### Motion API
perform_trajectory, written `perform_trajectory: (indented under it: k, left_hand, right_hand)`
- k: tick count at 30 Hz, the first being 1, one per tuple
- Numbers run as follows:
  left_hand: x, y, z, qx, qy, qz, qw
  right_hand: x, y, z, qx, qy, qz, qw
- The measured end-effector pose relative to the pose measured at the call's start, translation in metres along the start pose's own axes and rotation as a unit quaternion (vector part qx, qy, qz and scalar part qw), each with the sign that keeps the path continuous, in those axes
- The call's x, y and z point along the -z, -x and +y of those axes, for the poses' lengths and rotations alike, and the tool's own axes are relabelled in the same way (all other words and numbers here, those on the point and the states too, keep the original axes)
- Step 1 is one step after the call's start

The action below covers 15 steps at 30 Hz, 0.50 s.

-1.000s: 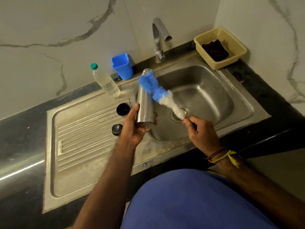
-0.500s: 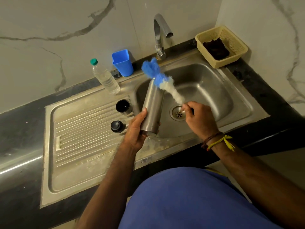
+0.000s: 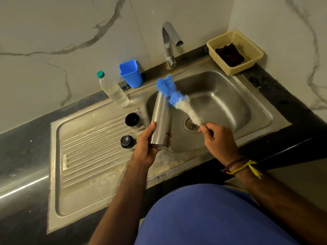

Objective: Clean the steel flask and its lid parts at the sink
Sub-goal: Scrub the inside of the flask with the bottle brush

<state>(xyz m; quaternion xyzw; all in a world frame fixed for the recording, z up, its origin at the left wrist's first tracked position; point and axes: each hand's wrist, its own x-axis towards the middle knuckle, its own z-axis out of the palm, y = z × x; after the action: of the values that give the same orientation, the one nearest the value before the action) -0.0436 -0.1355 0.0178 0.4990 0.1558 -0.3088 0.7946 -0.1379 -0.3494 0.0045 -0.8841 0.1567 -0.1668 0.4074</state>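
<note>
My left hand grips the lower end of the steel flask, which tilts with its mouth pointing away over the left edge of the sink basin. My right hand holds the handle of a blue and white bottle brush. The brush's blue tip sticks out past the flask's mouth, and its bristles lie against the flask's upper right side. Two lid parts stand on the drainboard left of the flask: a black-lined steel cup and a dark round stopper.
The tap rises behind the basin, with no water running. A blue plastic cup and a clear water bottle stand at the back wall. A yellow basket with a dark cloth sits in the right corner.
The flask has tilted from upright so its mouth leans away over the basin. The brush has swung up along with it, and my right hand has risen slightly.
</note>
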Motion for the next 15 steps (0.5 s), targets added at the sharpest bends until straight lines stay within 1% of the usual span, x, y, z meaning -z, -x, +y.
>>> perform_trajectory:
  k: [5, 8, 12, 15]
  left_hand:
    - [0.004, -0.01, 0.003, 0.004, 0.001, -0.013, 1.0]
    - [-0.002, -0.018, 0.015, 0.005, -0.014, 0.0, 1.0]
    - [-0.008, -0.031, 0.028, -0.019, -0.007, 0.028, 0.999]
    - [-0.011, -0.039, 0.038, -0.022, -0.006, 0.041, 0.999]
  right_hand:
    - [-0.004, 0.017, -0.002, 0.045, 0.007, -0.055, 0.997]
    - [-0.004, 0.019, -0.002, 0.042, -0.014, -0.044, 0.998]
    - [0.002, 0.02, -0.003, 0.076, -0.026, -0.075, 0.994]
    - [0.006, 0.018, 0.001, 0.064, -0.043, -0.05, 0.996]
